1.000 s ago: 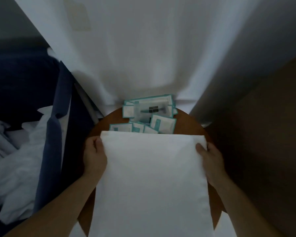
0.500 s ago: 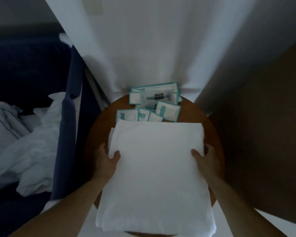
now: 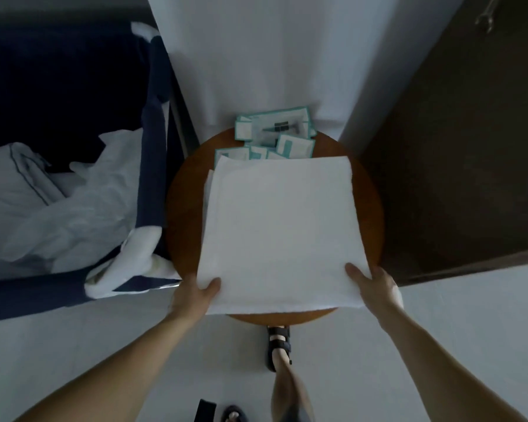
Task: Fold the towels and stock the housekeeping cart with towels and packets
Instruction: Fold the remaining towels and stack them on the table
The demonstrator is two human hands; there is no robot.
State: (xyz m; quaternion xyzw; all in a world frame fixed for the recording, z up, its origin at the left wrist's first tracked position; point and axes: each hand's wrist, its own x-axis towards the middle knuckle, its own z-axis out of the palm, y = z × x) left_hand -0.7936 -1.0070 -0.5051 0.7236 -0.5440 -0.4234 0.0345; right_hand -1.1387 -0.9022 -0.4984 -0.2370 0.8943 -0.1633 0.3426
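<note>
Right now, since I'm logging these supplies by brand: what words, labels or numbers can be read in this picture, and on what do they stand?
No text can be read.
Dark label on the clear packet: too small and blurred.
On the teal-edged packets: teal marks only, no legible words.
On the white towel: no print shows.

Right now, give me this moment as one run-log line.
towel: folded, on round table | left hand: grips near-left corner | right hand: grips near-right corner | packets: on table beyond towel
</note>
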